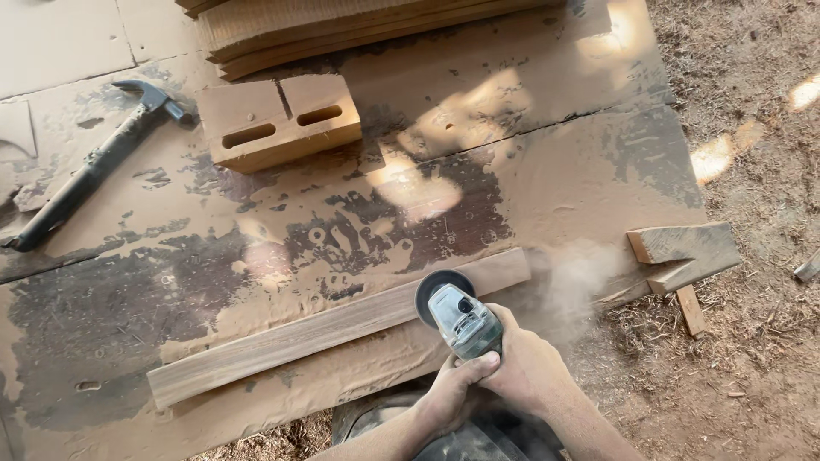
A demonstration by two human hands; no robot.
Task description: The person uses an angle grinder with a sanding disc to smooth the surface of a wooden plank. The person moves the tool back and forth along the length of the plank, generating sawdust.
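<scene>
While both hands clamp the grinder (461,320), left hand (451,391) wrapped tight round its rear and right hand (525,367) closed on its body, the disc sits on the plank (333,329) near its right end. The plank lies across the dusty counter (171,273). Beyond the plank lie a slotted block (278,119) and a hammer (94,166); to its right, wood scraps (683,252), with dust drifting between.
</scene>
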